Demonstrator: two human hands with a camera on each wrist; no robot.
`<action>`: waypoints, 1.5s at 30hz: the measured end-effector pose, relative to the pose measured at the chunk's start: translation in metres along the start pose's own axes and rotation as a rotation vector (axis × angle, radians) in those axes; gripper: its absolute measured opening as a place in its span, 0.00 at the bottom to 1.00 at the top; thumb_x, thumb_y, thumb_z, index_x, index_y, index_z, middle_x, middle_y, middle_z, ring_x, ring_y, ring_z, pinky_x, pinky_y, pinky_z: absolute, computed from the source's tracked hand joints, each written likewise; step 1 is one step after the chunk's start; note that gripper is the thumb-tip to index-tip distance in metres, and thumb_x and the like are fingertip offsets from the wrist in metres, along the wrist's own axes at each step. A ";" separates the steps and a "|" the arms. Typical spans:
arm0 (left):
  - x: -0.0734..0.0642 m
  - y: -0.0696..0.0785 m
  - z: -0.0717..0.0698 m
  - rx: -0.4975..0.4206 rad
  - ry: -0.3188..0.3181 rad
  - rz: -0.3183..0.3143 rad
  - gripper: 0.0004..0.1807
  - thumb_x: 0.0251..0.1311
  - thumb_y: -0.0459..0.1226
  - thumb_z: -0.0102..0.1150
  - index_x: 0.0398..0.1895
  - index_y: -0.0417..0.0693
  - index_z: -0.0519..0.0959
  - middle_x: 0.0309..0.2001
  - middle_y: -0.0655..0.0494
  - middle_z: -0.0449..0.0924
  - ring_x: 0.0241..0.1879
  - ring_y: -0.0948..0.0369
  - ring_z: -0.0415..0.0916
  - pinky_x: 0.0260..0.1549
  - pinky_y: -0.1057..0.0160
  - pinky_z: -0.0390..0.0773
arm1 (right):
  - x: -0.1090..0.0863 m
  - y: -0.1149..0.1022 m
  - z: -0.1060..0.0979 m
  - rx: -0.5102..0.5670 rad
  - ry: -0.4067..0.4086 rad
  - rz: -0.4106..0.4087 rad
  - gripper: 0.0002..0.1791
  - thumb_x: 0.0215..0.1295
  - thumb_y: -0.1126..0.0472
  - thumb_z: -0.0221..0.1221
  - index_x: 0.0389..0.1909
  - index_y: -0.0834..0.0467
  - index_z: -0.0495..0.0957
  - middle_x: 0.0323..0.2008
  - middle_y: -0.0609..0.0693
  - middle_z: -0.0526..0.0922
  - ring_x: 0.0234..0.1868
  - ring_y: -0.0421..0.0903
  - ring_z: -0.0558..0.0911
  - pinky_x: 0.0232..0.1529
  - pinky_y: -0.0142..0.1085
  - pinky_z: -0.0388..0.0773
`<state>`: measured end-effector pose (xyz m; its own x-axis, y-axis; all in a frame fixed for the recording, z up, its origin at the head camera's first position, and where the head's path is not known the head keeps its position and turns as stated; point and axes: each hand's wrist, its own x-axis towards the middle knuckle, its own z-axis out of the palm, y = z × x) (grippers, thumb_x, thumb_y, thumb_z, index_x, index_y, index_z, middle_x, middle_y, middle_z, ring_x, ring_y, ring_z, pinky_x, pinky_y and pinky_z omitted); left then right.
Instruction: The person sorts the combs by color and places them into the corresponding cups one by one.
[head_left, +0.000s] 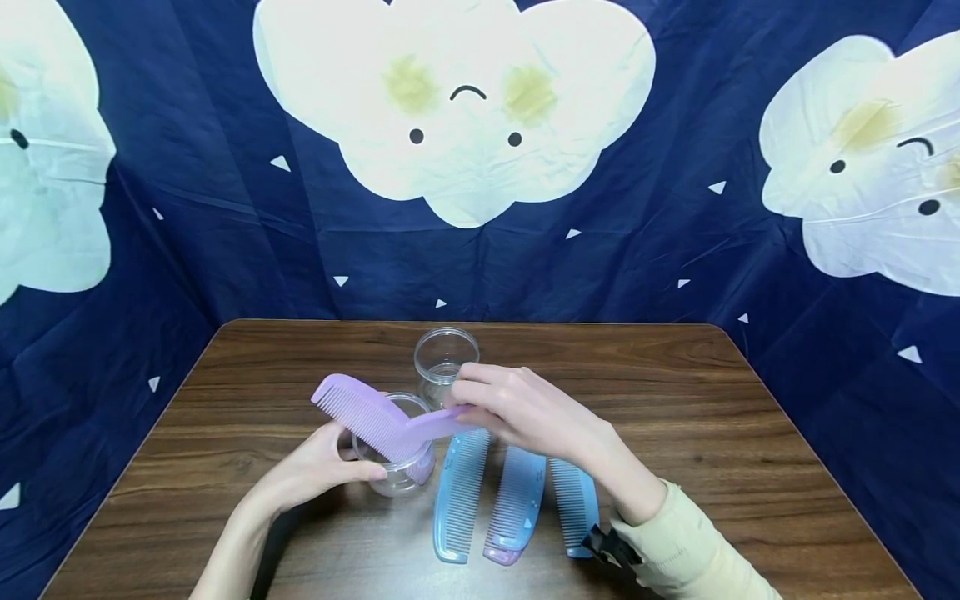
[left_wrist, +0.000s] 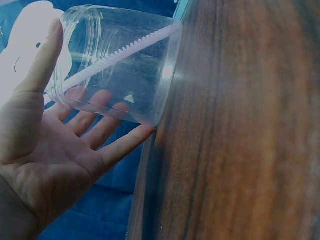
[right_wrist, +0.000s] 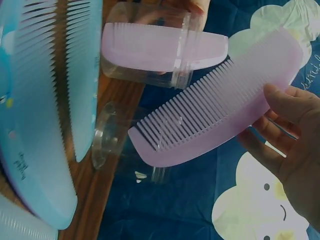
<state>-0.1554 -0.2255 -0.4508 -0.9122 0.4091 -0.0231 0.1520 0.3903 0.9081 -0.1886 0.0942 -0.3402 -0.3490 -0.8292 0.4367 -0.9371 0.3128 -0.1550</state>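
Combs (head_left: 461, 500), mostly blue, lie nearest us on the table (head_left: 337, 550), apparently for easy reach; beyond, we see the left hand (head_left: 326, 467) curled round a jar (head_left: 393, 486), presumably steadying the purple comb (right_wrist: 145, 47) inside, while the right hand (head_left: 517, 408) pinches another purple comb (right_wrist: 215, 115) close by, seemingly sparing its teeth. Behind stands a second jar (head_left: 442, 368).

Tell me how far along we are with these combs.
Looks done: one purple comb sits in the near clear jar, held by the left hand. In hand: the right hand pinches a second purple comb. Probably left: three blue combs, plus a mostly covered purple one.
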 end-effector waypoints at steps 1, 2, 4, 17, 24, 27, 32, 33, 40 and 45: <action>0.000 0.000 0.000 0.001 0.001 -0.002 0.33 0.59 0.41 0.73 0.67 0.47 0.71 0.56 0.49 0.82 0.50 0.59 0.79 0.46 0.68 0.79 | 0.002 0.000 0.000 0.008 0.014 -0.002 0.03 0.76 0.59 0.58 0.45 0.51 0.80 0.39 0.40 0.78 0.36 0.33 0.76 0.38 0.21 0.74; 0.000 0.000 -0.001 0.000 -0.001 -0.004 0.34 0.59 0.41 0.74 0.67 0.47 0.71 0.56 0.49 0.82 0.50 0.59 0.79 0.46 0.67 0.79 | 0.004 -0.001 -0.001 0.014 0.028 -0.002 0.03 0.76 0.59 0.58 0.45 0.51 0.80 0.40 0.40 0.79 0.36 0.33 0.76 0.39 0.21 0.75; 0.000 0.000 -0.001 0.004 -0.004 -0.003 0.34 0.59 0.42 0.73 0.67 0.46 0.71 0.56 0.48 0.82 0.50 0.59 0.79 0.46 0.67 0.79 | 0.008 -0.002 -0.002 0.022 0.055 0.000 0.04 0.76 0.60 0.58 0.46 0.52 0.81 0.41 0.41 0.80 0.36 0.33 0.77 0.39 0.21 0.76; 0.001 -0.001 0.000 0.023 0.004 0.013 0.32 0.59 0.41 0.74 0.64 0.45 0.72 0.54 0.49 0.83 0.49 0.66 0.79 0.48 0.69 0.77 | 0.030 -0.010 -0.004 0.017 0.263 0.031 0.04 0.74 0.59 0.61 0.45 0.53 0.80 0.39 0.43 0.81 0.36 0.34 0.77 0.34 0.23 0.72; 0.002 -0.001 0.000 -0.003 -0.016 0.023 0.34 0.60 0.41 0.72 0.68 0.45 0.71 0.56 0.48 0.83 0.51 0.63 0.80 0.49 0.69 0.78 | 0.039 -0.012 0.002 0.119 0.363 0.079 0.04 0.72 0.62 0.63 0.44 0.54 0.79 0.39 0.45 0.81 0.37 0.36 0.77 0.34 0.27 0.77; 0.002 -0.001 0.000 -0.001 -0.017 0.031 0.35 0.61 0.41 0.72 0.70 0.46 0.69 0.58 0.48 0.82 0.52 0.64 0.79 0.50 0.68 0.78 | 0.042 -0.012 0.006 0.172 0.400 0.111 0.04 0.71 0.63 0.63 0.44 0.55 0.80 0.38 0.45 0.81 0.37 0.36 0.77 0.36 0.28 0.79; 0.001 0.000 -0.001 0.001 -0.018 0.021 0.35 0.61 0.41 0.72 0.70 0.45 0.69 0.59 0.48 0.82 0.53 0.65 0.79 0.50 0.69 0.78 | 0.045 -0.014 0.016 0.285 0.414 0.172 0.05 0.70 0.64 0.64 0.44 0.57 0.81 0.40 0.47 0.83 0.38 0.38 0.80 0.39 0.25 0.82; 0.001 0.000 -0.001 0.000 -0.019 0.016 0.35 0.61 0.41 0.72 0.69 0.45 0.69 0.59 0.47 0.81 0.53 0.64 0.79 0.50 0.69 0.78 | 0.046 -0.014 0.019 0.307 0.412 0.183 0.05 0.70 0.65 0.64 0.44 0.57 0.81 0.40 0.48 0.83 0.39 0.38 0.80 0.40 0.24 0.82; 0.000 0.000 -0.001 -0.014 -0.028 -0.018 0.34 0.61 0.40 0.71 0.69 0.45 0.68 0.59 0.46 0.81 0.53 0.58 0.80 0.49 0.67 0.79 | 0.050 -0.015 0.037 0.370 0.408 0.210 0.06 0.69 0.64 0.65 0.45 0.57 0.81 0.38 0.49 0.83 0.39 0.39 0.80 0.40 0.25 0.83; 0.000 -0.002 0.000 -0.023 -0.021 -0.026 0.34 0.61 0.40 0.72 0.69 0.46 0.68 0.59 0.47 0.81 0.52 0.55 0.81 0.47 0.67 0.80 | 0.049 -0.015 0.046 0.381 0.386 0.229 0.07 0.69 0.63 0.66 0.45 0.56 0.82 0.36 0.48 0.82 0.39 0.39 0.80 0.40 0.24 0.83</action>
<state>-0.1555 -0.2261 -0.4522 -0.9076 0.4161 -0.0556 0.1192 0.3825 0.9162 -0.1923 0.0279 -0.3569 -0.5814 -0.5088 0.6349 -0.8001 0.2162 -0.5595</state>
